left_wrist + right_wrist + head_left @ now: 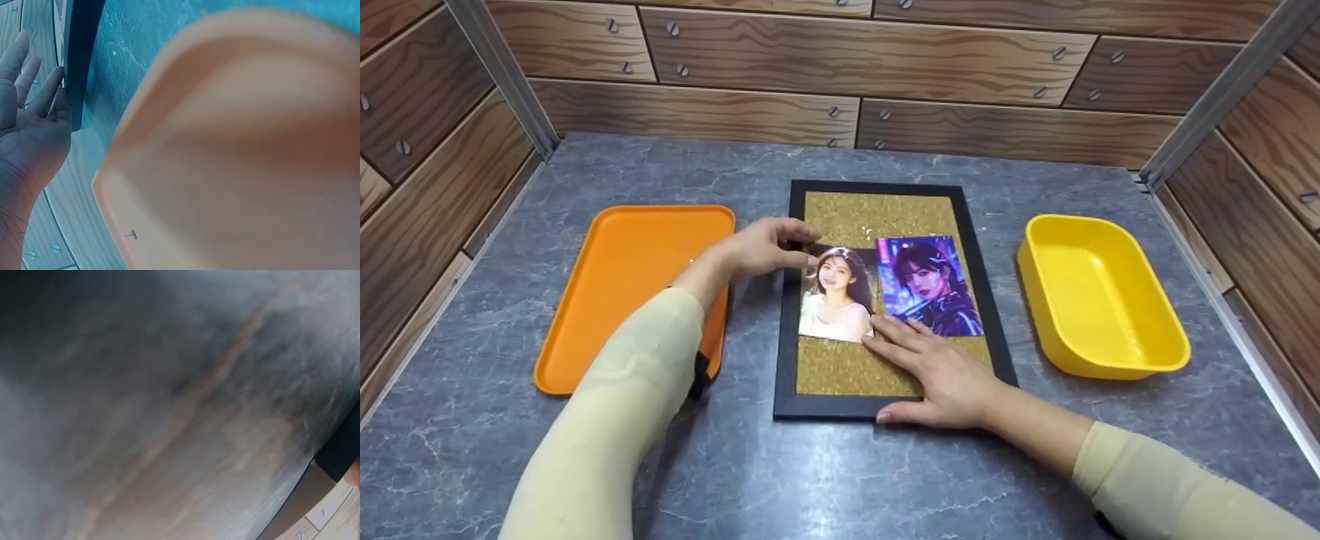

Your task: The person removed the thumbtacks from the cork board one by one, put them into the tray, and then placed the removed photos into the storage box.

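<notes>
A black-framed cork board (pixel 877 210) lies on the table. Two picture cards sit side by side on its cork: a photo of a person in pale clothing (pixel 835 311) at left, a purple-blue illustrated card (pixel 934 300) at right. My left hand (pixel 761 247) is over the frame's left edge, thumb and forefinger apart near the photo's upper left corner. In the left wrist view its fingers (pixel 48 93) look loosely extended. My right hand (pixel 952 375) lies spread across the board's lower right, fingertips touching the cards' lower edges, thumb on the bottom frame edge.
To the left lies an orange tray (pixel 637 232), partly under my left forearm, with a small pin (pixel 133 234) in it. A yellow bin (pixel 1087 300) stands right of the board. Small shiny bits (pixel 866 232) show on the cork. Wood-patterned walls (pixel 885 60) enclose the table.
</notes>
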A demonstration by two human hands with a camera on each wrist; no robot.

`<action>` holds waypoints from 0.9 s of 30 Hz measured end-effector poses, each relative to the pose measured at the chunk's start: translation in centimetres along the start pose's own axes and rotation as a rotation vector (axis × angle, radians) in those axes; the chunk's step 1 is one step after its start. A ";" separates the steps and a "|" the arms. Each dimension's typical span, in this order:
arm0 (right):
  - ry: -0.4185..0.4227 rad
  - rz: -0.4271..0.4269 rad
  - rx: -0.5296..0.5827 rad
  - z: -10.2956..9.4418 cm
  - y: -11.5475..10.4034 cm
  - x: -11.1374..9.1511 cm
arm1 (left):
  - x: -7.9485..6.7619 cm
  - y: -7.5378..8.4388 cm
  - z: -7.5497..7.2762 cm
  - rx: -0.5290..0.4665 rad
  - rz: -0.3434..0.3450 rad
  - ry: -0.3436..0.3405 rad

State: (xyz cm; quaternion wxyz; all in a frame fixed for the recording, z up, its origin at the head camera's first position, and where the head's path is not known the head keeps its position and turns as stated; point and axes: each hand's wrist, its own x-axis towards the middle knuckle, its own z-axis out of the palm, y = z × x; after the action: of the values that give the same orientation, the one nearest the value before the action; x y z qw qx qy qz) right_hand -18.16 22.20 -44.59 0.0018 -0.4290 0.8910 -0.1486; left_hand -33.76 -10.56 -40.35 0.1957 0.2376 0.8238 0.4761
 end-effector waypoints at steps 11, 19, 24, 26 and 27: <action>-0.017 0.013 0.009 0.0 0.1 0.0 | 0.0 0.0 0.1 0.014 0.004 0.020; -0.011 0.003 0.002 0.0 0.1 0.0 | 0.1 -0.2 0.2 0.031 0.011 0.029; 0.003 -0.005 -0.004 0.1 0.1 0.0 | 0.0 0.1 0.3 0.024 -0.006 0.032; 0.003 -0.005 -0.002 0.1 0.1 0.0 | -0.1 0.2 0.3 0.011 -0.010 0.038; 0.003 -0.004 -0.002 0.1 0.1 0.0 | -0.1 0.2 0.3 0.005 -0.012 0.041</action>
State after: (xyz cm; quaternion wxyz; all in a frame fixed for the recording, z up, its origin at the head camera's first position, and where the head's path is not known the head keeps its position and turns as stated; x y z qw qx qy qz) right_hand -18.21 22.25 -44.75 -0.0004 -0.4306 0.8902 -0.1487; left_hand -33.46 -10.35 -40.26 0.1809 0.2235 0.8302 0.4775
